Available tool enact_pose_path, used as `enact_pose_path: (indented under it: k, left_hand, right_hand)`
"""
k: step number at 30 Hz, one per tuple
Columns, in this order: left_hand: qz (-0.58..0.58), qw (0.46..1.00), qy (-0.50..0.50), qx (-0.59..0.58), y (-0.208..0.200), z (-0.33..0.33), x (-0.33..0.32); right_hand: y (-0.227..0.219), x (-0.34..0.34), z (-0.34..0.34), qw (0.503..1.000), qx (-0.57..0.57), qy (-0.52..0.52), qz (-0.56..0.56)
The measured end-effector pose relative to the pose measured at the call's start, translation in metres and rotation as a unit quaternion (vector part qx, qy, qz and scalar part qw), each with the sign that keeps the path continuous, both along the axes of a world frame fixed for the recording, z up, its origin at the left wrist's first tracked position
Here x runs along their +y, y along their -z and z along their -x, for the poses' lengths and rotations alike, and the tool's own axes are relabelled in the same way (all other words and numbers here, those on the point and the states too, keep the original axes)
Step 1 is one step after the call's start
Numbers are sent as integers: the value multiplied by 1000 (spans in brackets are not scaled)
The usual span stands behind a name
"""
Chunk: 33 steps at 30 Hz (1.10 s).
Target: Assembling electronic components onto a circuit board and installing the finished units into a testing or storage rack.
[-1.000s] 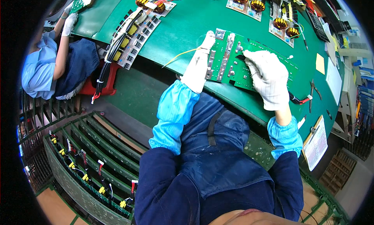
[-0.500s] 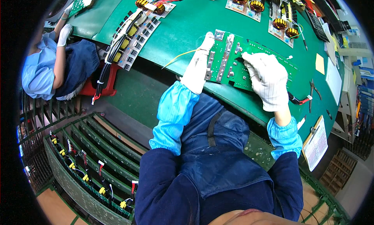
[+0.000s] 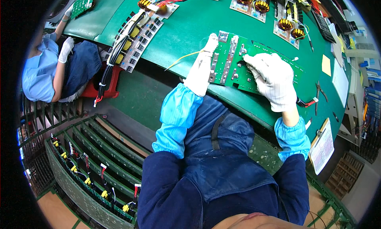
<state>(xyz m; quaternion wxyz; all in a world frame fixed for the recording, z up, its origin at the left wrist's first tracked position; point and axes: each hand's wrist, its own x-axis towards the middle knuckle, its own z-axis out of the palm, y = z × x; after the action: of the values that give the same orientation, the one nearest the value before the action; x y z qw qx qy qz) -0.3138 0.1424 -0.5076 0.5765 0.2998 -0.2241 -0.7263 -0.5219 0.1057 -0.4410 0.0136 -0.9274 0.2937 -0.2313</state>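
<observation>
White-gloved fingers (image 3: 213, 38) at a green printed circuit board (image 3: 237, 59)

The left hand (image 3: 210, 45) has its fingertips at the board's upper left edge; how far they are parted, and whether they pinch it, cannot be told. On the right hand (image 3: 274, 80), the fingers are bent and drawn in toward the thumb above the board. Something small and dark (image 3: 241, 64) shows at their tips, too small to identify or to tell whether it is gripped.

The board lies on the green tabletop (image 3: 178, 34), beneath and between both sets of fingers, a long silver strip (image 3: 229, 58) just right of the left ones. A yellow wire (image 3: 184, 57) is left of those. Beyond the right fingers are toroidal coils (image 3: 262, 5); to their right, a yellow note (image 3: 326, 65) and pliers (image 3: 318, 86).
</observation>
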Motion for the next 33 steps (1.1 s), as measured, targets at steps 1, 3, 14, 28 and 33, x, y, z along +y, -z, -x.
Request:
enact_pose_path:
  k: [1,3,14,28,33]
  left_hand:
    - [0,1000,1,0,0,1,0]
    - [1,1000,-4,-3,-1,1,0]
    - [-22,1000,14,-12,-9,-2,-1]
    - [-54,992,-13,-112,-18,-1,1]
    - [-11,987,-50,-151,44,-8,-6]
  right_hand:
    - [-1,-1,0,1000,13,7,15]
    - [-3,-2,-1,999,25,12,30]
    - [4,6,7,989,-93,36,-108]
    - [39,-10,115,729,-433,446,-286]
    - [56,-12,119,830,-365,308,-287]
